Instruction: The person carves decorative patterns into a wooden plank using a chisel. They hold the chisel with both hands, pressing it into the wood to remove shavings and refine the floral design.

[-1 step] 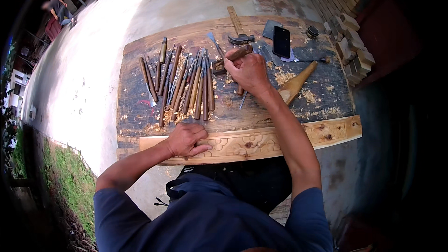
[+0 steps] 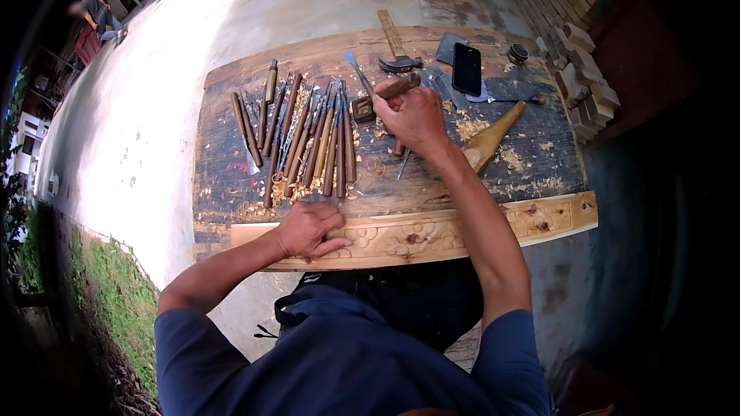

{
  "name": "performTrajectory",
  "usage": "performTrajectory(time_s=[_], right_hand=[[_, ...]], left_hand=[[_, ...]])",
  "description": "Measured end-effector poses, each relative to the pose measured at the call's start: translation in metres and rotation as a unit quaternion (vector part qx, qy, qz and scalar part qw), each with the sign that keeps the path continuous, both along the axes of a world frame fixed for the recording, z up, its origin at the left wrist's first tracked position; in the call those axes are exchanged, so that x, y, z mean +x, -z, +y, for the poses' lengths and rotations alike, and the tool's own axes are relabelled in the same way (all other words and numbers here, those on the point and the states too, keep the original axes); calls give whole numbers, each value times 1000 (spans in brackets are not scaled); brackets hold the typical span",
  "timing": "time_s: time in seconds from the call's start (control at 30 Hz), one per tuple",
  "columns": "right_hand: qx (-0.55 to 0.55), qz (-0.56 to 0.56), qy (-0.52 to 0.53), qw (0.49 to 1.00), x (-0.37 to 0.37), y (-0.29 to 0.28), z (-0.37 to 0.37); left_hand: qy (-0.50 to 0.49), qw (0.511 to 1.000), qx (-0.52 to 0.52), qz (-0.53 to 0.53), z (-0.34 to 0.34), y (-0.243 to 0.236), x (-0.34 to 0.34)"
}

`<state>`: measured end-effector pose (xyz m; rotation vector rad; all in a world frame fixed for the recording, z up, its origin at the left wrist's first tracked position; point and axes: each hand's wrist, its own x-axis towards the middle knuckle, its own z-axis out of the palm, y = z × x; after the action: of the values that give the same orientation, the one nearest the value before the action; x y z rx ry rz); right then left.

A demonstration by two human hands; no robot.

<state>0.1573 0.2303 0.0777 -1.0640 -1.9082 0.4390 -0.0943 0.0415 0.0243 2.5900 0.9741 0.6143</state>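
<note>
Along the near edge of the dark, scarred workbench (image 2: pixel 231 177), pale carved wooden strip (image 2: pixel 462 231) with flower relief, left hand (image 2: pixel 308 229) pressed flat on it with fingers together, right hand (image 2: pixel 412 115) mid-bench, fingers wrapped around what seems a wooden-handled chisel (image 2: pixel 389 92), row of slim chisels (image 2: pixel 308 139) beside, tapered mallet (image 2: pixel 489 139), curled shavings.

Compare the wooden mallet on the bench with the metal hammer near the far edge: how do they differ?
The wooden mallet is all pale wood, club-shaped and thick; the metal hammer has a dark metal head on a slim, flat wooden handle. The mallet lies slanted, to the right of the right hand, among wood chips; the hammer lies beyond that hand, its handle pointing to the bench's far edge. Both lie flat on the workbench, with no hand on either.
</note>
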Motion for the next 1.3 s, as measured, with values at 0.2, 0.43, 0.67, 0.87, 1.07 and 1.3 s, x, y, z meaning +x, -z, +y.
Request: performTrajectory(time_s=[0.2, 0.43, 0.67, 0.87, 1.07, 1.3], right_hand=[[-18, -24, -6, 1000, -13, -10, 3], [-75, -90, -3, 993, -10, -13, 7], [-44, 47, 35, 997, 1, -6, -13], [-34, 417, 82, 904, 93, -13, -41], [35, 452, 252, 855, 161, -8, -71], [54, 414, 277, 865, 165, 0, -68]], left_hand=[[-4, 1000, 2, -16, -3, 4, -5], [-5, 1000, -11, -5, 1, 6, -3], [-12, 1000, 0, 4, -2, 5, -2], [-35, 999, 38, 9, -1, -7, 12], [-170, 985, -34, -21, 99, -59, 114], [-308, 950, 8, 57, 279, -35, 232]])
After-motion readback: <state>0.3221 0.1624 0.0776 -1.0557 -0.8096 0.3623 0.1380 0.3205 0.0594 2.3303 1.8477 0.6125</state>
